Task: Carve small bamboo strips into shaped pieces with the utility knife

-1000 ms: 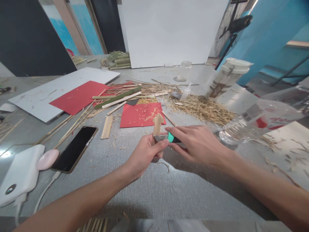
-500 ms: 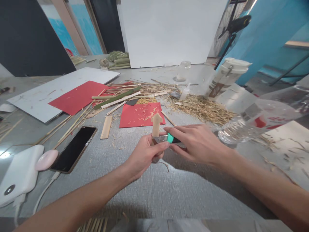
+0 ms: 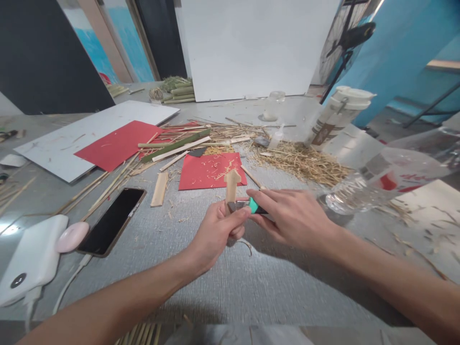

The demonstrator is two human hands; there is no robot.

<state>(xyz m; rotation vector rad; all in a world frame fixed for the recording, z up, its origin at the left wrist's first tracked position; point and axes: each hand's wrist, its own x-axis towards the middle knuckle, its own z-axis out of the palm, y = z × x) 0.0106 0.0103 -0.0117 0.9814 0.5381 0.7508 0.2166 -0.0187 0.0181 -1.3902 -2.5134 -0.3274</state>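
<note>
My left hand (image 3: 220,229) is closed around the lower end of a pale wooden piece (image 3: 232,184), which stands upright and has an arrow-shaped top. In my right hand (image 3: 294,213) is a utility knife (image 3: 253,205) with a green and black handle. Its metal blade lies against the wooden piece just above my left fingers, and my left thumb is close to the knife's front end. Behind the wooden piece lies a red sheet (image 3: 201,171) scattered with shavings. A flat wooden strip (image 3: 159,189) rests to the left of it.
At left are a phone (image 3: 113,223), a white power bank (image 3: 32,254) with cables and a pink oval object (image 3: 73,236). Thin sticks (image 3: 215,129) and dry straw (image 3: 302,163) lie farther back. A plastic bottle (image 3: 381,182) lies at right, near a lidded jar (image 3: 338,115).
The knife and my right hand have shifted very slightly, with the blade still against the wooden piece. The wooden piece has tilted a little. The whole view has moved slightly.
</note>
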